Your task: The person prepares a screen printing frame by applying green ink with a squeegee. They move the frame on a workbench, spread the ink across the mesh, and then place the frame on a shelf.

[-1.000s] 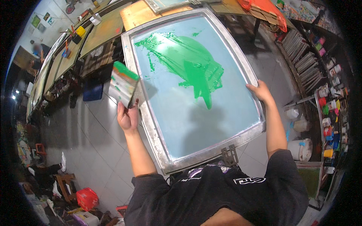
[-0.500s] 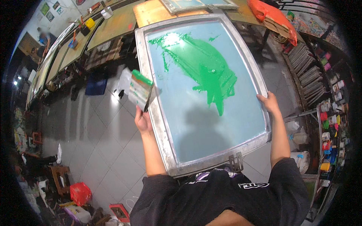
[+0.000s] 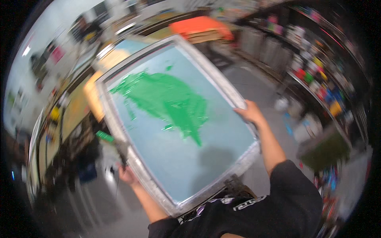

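- I judge this step as carrying: the screen frame (image 3: 209,75) is central, angled between both hands.
- My right hand (image 3: 249,113) grips its right rail; my left hand (image 3: 127,174), blurred, seems closed on a green-edged scraper (image 3: 104,137).
- Next calls for level handling — glossy, thick green ink (image 3: 162,91) smears the smooth bluish mesh (image 3: 158,170), mostly far left.
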### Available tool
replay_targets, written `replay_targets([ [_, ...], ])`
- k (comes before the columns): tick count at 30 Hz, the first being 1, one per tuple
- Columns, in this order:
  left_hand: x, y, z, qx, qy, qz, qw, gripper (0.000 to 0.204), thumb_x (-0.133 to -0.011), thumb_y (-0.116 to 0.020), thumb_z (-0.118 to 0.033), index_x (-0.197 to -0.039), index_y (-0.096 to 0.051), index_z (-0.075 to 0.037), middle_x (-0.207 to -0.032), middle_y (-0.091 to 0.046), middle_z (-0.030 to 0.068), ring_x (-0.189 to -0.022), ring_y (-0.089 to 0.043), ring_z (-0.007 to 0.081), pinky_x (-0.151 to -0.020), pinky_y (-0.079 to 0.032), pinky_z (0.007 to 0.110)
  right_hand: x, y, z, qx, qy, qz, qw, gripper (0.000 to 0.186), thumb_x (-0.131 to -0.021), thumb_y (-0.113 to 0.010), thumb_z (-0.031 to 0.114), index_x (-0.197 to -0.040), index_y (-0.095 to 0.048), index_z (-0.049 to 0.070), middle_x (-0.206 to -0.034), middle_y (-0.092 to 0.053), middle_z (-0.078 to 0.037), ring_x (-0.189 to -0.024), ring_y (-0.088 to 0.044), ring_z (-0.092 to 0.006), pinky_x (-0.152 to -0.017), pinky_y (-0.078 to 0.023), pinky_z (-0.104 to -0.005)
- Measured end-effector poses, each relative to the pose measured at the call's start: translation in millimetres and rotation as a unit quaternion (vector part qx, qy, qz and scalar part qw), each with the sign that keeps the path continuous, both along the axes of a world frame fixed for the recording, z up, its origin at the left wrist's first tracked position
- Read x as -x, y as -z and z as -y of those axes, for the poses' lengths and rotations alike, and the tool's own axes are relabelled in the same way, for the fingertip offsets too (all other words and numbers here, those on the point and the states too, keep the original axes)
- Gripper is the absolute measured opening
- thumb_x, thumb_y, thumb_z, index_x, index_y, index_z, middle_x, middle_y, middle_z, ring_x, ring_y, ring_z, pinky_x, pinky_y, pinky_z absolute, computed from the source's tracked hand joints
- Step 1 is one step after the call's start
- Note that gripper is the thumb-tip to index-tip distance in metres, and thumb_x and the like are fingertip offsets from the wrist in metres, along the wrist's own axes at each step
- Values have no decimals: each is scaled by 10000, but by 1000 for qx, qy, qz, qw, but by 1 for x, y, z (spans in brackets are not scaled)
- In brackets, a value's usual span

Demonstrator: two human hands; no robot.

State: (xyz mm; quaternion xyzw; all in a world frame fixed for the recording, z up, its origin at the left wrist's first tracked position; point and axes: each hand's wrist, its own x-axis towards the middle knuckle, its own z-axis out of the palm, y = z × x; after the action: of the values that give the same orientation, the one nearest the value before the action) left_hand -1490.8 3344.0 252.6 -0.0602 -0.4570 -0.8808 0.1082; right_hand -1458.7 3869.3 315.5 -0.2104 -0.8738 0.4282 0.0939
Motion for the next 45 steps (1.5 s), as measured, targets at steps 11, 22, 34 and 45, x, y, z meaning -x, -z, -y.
replay_targets([
  [11, 129, -33, -166, -157, 505, -129, 839, 418, -929, -355, -276, -1265, -385, -29, -1285, -427, 99, -1153, -427, 224, -985, -299, 363, -208, -41, -79, -102, 278, 3, 955, 541, -650, -679, 430, -977, -592, 8, -930, -597, -216, -890, -571, -329, -782, -443, -365],
  [22, 91, -68, -468, -118, 630, 85, 763, 402, -900, -369, -224, -1217, -398, 20, -1161, -489, 179, -1025, -511, 277, -885, -407, 395, -393, -42, -42, -105, 614, -5, 782, 580, -646, -683, 394, -992, -573, -59, -927, -596, -250, -877, -592, -318, -768, -454, -386],
  [34, -149, -11, -827, -188, 824, 192, 499, 465, -885, -424, -279, -1252, -357, -2, -1239, -449, 148, -1140, -428, 269, -978, -321, 384, -561, -37, -39, -80, 793, 13, 604, 364, -736, -662, 214, -943, -564, -69, -818, -589, -120, -724, -540, -185, -653, -425, -305],
  [45, -314, -35, -934, -135, 904, 238, 328, 471, -880, -455, -258, -1249, -347, 14, -1223, -455, 145, -1111, -452, 262, -959, -343, 385, -614, -32, -18, -33, 896, 10, 442, 207, -758, -631, 116, -853, -547, -47, -763, -561, -63, -614, -491, -118, -523, -395, -254],
])
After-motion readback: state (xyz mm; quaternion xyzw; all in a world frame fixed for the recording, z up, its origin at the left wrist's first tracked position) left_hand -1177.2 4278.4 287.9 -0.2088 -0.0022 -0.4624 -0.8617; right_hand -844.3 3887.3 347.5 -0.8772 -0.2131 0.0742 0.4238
